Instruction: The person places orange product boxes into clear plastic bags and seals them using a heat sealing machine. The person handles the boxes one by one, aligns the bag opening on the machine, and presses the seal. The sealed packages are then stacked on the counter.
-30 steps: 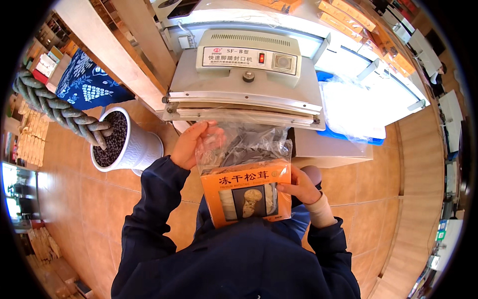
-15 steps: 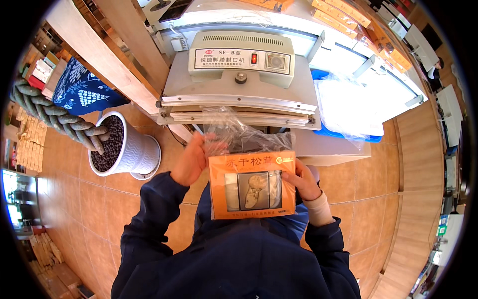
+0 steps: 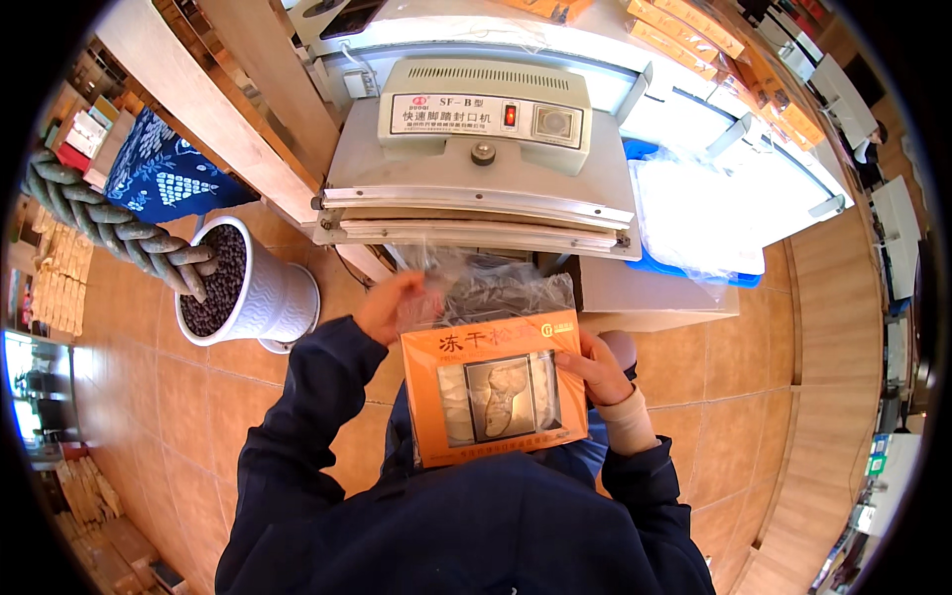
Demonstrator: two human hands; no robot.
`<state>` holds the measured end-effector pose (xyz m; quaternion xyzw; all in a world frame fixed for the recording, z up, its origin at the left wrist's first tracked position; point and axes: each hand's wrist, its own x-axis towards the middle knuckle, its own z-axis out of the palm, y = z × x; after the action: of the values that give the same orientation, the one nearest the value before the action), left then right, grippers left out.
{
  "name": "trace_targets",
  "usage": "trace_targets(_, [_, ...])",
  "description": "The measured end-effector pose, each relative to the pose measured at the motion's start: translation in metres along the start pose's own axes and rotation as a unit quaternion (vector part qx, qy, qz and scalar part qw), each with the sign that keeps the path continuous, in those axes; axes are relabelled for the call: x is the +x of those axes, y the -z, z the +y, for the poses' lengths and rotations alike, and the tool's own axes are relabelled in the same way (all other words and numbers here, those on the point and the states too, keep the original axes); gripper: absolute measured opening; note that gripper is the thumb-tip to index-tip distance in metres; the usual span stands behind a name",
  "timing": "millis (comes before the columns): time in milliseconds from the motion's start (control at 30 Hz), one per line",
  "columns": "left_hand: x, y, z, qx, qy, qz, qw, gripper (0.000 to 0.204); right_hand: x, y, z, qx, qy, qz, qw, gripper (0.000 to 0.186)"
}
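Observation:
I hold an orange food pouch [image 3: 496,397] with a clear plastic top in front of my chest. My left hand [image 3: 389,305] grips its upper left corner at the clear part. My right hand [image 3: 593,365] holds its right edge. The clear open end [image 3: 486,283] points up toward the jaw of a grey bag sealing machine [image 3: 476,159] and sits just below the sealing bar [image 3: 476,230]. The pouch has a small window showing pale dried pieces.
A white ribbed pot [image 3: 253,288] filled with dark pebbles stands on the tiled floor at my left, with a thick twisted rope trunk [image 3: 109,223]. A blue tray with clear bags [image 3: 694,223] lies right of the machine. A wooden counter [image 3: 198,109] runs at upper left.
The pouch has turned from tilted to nearly level and risen toward the sealing bar. My left hand shifted along the clear top.

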<state>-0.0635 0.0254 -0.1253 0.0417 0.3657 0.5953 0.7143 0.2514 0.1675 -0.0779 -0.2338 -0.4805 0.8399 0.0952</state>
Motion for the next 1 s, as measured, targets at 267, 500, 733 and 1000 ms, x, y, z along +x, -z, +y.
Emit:
trace_targets(267, [-0.018, 0.023, -0.055, 0.057, -0.014, 0.130, 0.990, 0.053, -0.004, 0.001, 0.001, 0.019, 0.034, 0.026, 0.999, 0.046])
trace_targets(500, [-0.053, -0.072, -0.027, 0.103, -0.149, 0.018, 0.983, 0.049, 0.012, -0.002, -0.001, 0.002, 0.091, 0.058, 0.994, 0.044])
trace_targets(733, [-0.026, -0.073, -0.004, 0.098, -0.160, 0.016, 0.982, 0.044, 0.031, -0.008, -0.014, -0.024, 0.115, 0.069, 0.991, 0.040])
trace_targets(1000, [-0.012, -0.078, 0.004, 0.054, -0.168, 0.033, 0.984, 0.039, 0.048, -0.001, -0.020, 0.018, 0.090, 0.069, 0.993, 0.039])
